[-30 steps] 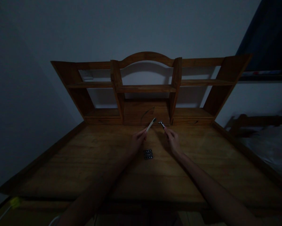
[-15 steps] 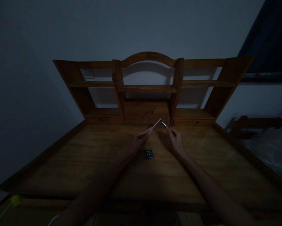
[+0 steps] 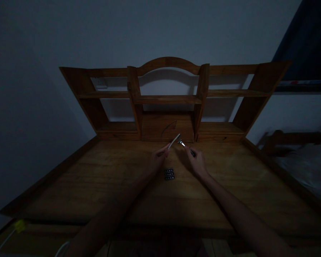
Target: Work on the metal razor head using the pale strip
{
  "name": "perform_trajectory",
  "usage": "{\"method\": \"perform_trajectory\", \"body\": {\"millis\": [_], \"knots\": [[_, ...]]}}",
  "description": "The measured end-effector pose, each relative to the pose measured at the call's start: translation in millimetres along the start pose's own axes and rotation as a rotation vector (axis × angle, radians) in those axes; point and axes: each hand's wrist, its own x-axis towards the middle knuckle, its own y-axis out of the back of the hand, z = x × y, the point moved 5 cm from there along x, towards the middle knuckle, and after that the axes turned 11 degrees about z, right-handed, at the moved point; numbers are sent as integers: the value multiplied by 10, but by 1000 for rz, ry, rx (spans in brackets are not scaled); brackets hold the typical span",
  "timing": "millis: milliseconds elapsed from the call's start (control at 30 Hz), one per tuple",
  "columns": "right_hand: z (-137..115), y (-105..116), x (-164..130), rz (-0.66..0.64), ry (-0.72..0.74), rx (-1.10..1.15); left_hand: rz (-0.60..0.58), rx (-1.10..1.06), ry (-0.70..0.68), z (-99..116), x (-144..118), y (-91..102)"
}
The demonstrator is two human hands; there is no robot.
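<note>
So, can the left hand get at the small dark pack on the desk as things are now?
Probably not at once: the left hand is shut on a pale slim tool. The dark pack lies just beside it on the desk, with nothing between them.

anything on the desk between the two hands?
In the head view, a small dark cartridge pack lies on the wooden desk, between the left hand and right hand, slightly nearer the camera. Above it, the tips of their held tools nearly meet.
</note>
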Motion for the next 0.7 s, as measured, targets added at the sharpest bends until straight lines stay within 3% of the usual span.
{"method": "perform_trajectory", "body": {"millis": [167, 367, 600, 700], "knots": [[76, 47, 35, 70, -56, -36, 51, 36, -29, -3, 30, 52], [31, 47, 32, 58, -22, -1, -52, 23, -17, -35, -9, -62], [60, 48, 26, 93, -57, -29, 97, 6, -34, -48, 44, 68], [75, 57, 32, 93, -65, -33, 56, 44, -89, 25, 12, 51]]}}
